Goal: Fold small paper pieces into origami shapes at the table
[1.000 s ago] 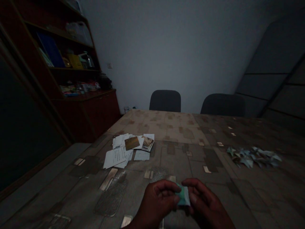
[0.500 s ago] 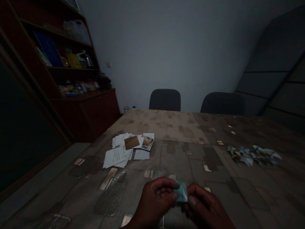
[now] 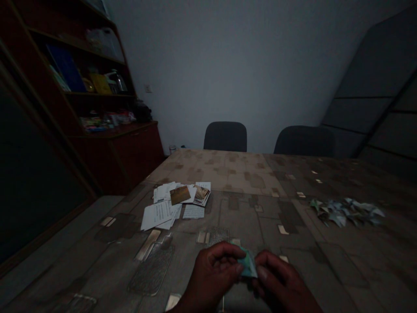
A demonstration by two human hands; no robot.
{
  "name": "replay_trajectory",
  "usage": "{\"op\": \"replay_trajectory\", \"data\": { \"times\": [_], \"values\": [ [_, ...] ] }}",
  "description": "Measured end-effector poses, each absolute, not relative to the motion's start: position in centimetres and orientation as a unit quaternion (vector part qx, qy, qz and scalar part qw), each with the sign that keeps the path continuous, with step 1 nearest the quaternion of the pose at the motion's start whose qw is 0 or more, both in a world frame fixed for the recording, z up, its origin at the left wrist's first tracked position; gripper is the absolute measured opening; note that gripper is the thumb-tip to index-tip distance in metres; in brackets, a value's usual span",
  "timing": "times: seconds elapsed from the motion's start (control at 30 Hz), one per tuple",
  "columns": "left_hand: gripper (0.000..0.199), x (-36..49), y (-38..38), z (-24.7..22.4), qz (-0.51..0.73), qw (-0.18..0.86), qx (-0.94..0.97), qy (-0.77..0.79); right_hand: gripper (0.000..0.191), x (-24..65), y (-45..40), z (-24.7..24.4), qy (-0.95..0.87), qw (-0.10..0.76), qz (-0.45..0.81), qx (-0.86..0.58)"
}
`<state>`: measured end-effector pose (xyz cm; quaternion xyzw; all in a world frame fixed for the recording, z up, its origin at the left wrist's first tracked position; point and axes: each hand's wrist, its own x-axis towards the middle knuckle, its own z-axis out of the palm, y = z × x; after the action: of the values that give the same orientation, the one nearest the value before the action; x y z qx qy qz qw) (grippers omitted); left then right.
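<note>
Above the near part of the table, a small folded piece of green and pale blue paper [image 3: 248,264] is held between both hands. My left hand [image 3: 216,269] pinches its left side between thumb and forefinger, the other fingers curled. At its right edge my right hand [image 3: 276,274] is closed, thumb and forefinger pressed together against the paper. Parts of the paper are hidden behind the fingers. To the right on the table lies a heap of folded paper pieces [image 3: 345,213] in pale, greenish and brownish tones.
Cards and photos [image 3: 180,195] lie in a loose pile left of centre on the patterned tablecloth [image 3: 241,174]. Two dark chairs [image 3: 225,135] stand behind the table's far edge. A wooden cabinet [image 3: 130,152] with filled shelves is at the left. The room is dim.
The paper has tilted slightly in the fingers, its right lower corner now reaching a little further down. Both hands stay almost in place.
</note>
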<state>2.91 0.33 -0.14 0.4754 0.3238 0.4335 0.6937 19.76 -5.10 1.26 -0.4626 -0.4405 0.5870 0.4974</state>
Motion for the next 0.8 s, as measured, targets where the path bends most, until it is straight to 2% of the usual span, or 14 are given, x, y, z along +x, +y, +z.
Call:
{"op": "replay_trajectory", "data": {
  "times": [0.2,0.33,0.57,0.8],
  "values": [
    [0.019,3.0,0.2,0.1,0.443,0.664,0.508,0.324,0.049,19.7,-5.0,1.1,-0.447,0.491,0.579,-0.473],
    [0.021,3.0,0.2,0.3,0.443,0.636,0.539,0.329,0.048,19.7,-4.9,1.2,-0.466,0.491,0.561,-0.477],
    [0.018,2.9,0.2,0.5,0.426,0.646,0.552,0.31,0.049,19.6,-5.0,1.0,-0.457,0.489,0.574,-0.472],
    [0.028,2.7,0.1,1.2,0.412,0.645,0.556,0.324,0.051,19.9,-5.1,-0.1,-0.474,0.485,0.567,-0.467]
  ]
}}
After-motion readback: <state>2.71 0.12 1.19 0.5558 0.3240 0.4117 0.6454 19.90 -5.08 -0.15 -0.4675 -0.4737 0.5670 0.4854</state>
